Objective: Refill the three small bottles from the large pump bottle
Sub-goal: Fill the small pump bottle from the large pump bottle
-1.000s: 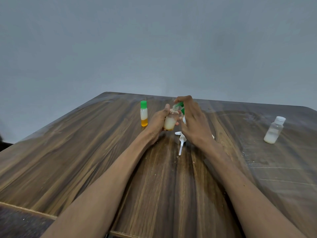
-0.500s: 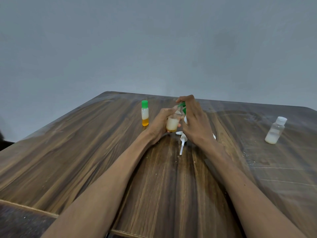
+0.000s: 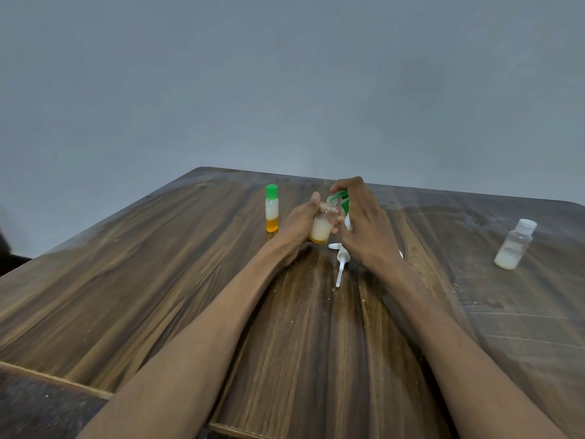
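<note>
Grey wall fills the upper view, and below it a dark wood-grain counter (image 3: 158, 280) carries everything. Near the middle the left hand (image 3: 299, 221) is wrapped round an open small bottle (image 3: 321, 226), tilted, holding milky liquid over a thin amber layer. The right hand (image 3: 364, 226) curls over the green-topped pump bottle (image 3: 343, 201), whose body is almost wholly hidden behind the fingers; its green nozzle sits right at the small bottle's threaded mouth. Whether liquid is flowing cannot be told. A white pump piece (image 3: 341, 261) lies on the counter just below the hands. A capped green-top bottle (image 3: 272, 212) stands upright to the left, white over amber, and a clear white-capped bottle (image 3: 514, 245) stands well apart on the right, only partly full. Filling of the held bottle looks to be the step in hand. The small bottles are likely light, thin plastic that gives under a squeeze, so the one in the grip is best held round its lower body, firmly enough to stop slipping but not so hard that liquid wells up. Soapy residue would make them slick. The pump bottle is probably heavier and steadier, best pressed from its head with the base planted.
</note>
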